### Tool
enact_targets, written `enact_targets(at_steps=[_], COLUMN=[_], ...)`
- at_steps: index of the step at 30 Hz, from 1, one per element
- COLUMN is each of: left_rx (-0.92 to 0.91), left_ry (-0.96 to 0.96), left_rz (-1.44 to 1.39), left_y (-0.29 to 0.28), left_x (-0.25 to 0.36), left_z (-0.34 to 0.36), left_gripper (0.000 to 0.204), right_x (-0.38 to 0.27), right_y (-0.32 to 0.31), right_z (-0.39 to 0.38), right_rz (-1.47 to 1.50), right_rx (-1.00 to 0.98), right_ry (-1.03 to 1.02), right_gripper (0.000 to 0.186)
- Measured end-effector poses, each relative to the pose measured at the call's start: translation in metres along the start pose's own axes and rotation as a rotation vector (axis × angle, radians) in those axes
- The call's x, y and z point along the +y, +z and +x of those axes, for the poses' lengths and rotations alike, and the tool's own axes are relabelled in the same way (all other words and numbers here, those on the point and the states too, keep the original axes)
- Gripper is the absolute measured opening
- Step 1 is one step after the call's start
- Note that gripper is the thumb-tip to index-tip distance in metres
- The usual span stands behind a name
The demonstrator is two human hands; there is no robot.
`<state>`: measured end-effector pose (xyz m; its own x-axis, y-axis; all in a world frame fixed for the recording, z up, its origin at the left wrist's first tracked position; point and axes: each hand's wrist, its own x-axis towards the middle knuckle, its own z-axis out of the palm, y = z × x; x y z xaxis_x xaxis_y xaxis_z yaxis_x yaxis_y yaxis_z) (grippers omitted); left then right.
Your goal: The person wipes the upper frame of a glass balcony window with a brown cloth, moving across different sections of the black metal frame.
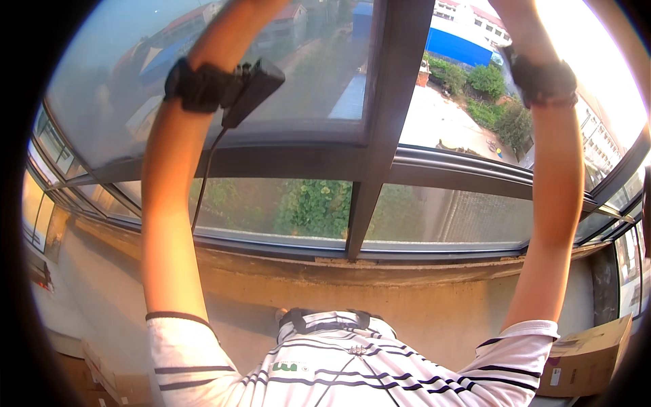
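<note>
Both my arms reach straight up in front of a dark-framed window (388, 102). My left forearm (166, 203) wears a black wrist strap (196, 85) with a small black box (249, 89) and a cable hanging from it. On my right forearm (557, 203) there is a black wrist strap (544, 80) too. Both hands are cut off by the top edge of the picture, so what they touch or hold is hidden. The left upper pane (305, 61) is glazed; the upper right opening (461, 108) shows buildings and trees outside.
Below the window runs a concrete ledge and wall (407, 298). Lower glass panes (447, 217) sit under a horizontal rail. A cardboard box (590, 359) stands at the lower right, and more boxes (102, 380) at the lower left. My striped shirt (339, 366) fills the bottom.
</note>
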<state>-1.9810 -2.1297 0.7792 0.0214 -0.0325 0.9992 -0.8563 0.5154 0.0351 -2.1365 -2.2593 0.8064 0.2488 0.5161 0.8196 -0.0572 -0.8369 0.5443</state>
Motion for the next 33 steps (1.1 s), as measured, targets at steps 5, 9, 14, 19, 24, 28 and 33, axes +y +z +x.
enact_targets(at_steps=[5, 9, 14, 19, 24, 28, 33], left_rx=[-0.186, -0.405, -0.367, -0.394, -0.447, -0.502, -0.567], left_ry=[0.072, -0.077, -0.074, 0.133, 0.292, 0.328, 0.341], left_rz=[0.32, 0.355, 0.38, 0.508, 0.593, 0.642, 0.728], left_y=[-0.036, -0.038, -0.025, -0.042, -0.068, -0.111, -0.188], left_x=[0.017, 0.044, 0.05, 0.037, 0.022, 0.01, 0.0], left_z=[-0.143, -0.236, -0.27, -0.285, -0.29, -0.294, -0.292], left_gripper=[0.036, 0.042, 0.035, 0.028, 0.029, 0.027, 0.027], right_x=[-0.112, -0.18, -0.208, -0.247, -0.269, -0.289, -0.331], right_y=[0.026, 0.032, 0.032, 0.05, 0.071, 0.099, 0.141], right_z=[-0.105, -0.193, -0.224, -0.23, -0.234, -0.236, -0.201], right_rz=[0.029, 0.124, 0.068, 0.054, 0.017, -0.031, 0.042], right_rx=[0.109, -0.106, -0.109, -0.03, -0.017, -0.056, -0.037], right_ry=[0.179, 0.32, 0.482, 0.545, 0.52, 0.444, 0.402], right_gripper=[0.034, 0.035, 0.039, 0.056, 0.065, 0.052, 0.032])
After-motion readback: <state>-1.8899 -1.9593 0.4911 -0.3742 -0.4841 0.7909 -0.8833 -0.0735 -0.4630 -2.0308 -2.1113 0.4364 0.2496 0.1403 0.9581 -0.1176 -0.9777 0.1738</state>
